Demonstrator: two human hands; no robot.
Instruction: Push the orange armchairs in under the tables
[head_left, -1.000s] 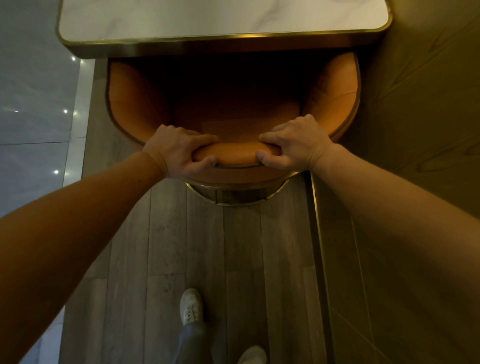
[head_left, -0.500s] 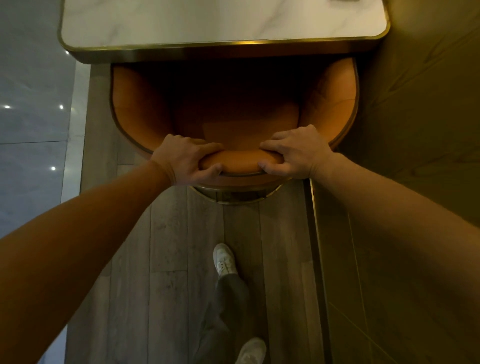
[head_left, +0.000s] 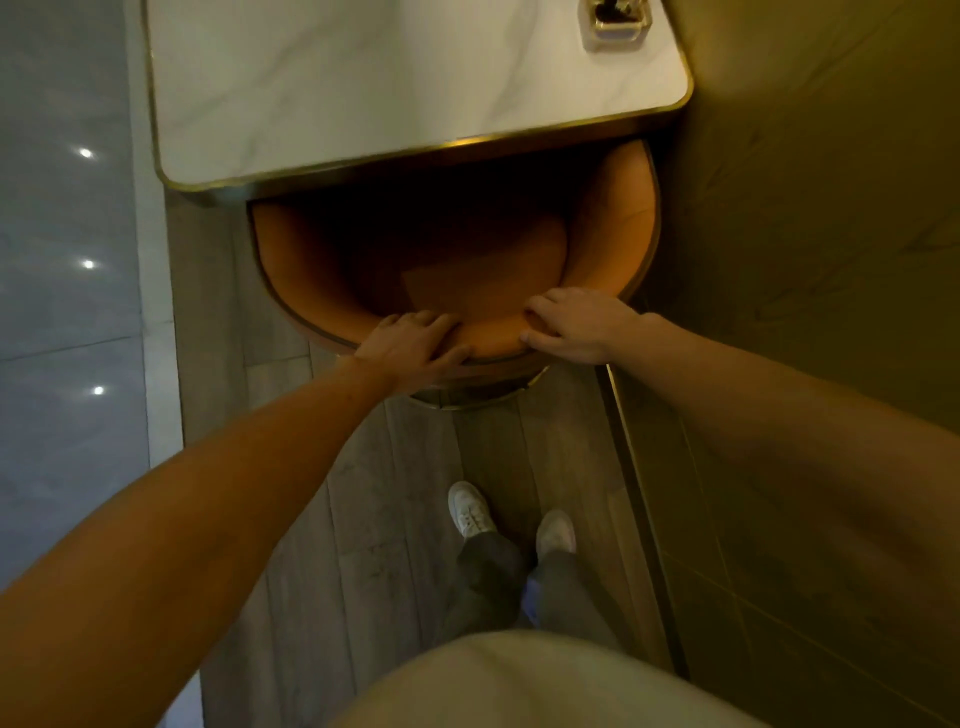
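An orange armchair with a curved back and gold trim stands with its front under a white marble table edged in gold. Its seat is mostly in shadow beneath the tabletop. My left hand grips the top of the backrest left of centre, fingers over the rim and thumb on the outer side. My right hand grips the same rim right of centre, fingers curled over it. A short stretch of orange rim shows between the hands.
A dark wall panel runs close along the chair's right side. A small clear holder sits at the table's far right corner. Grey wood floor lies behind the chair, glossy tile to the left. My feet stand close together.
The chair has slid further under the table and lies farther from me. My view has risen and tilted, showing more tabletop, and my feet have come together.
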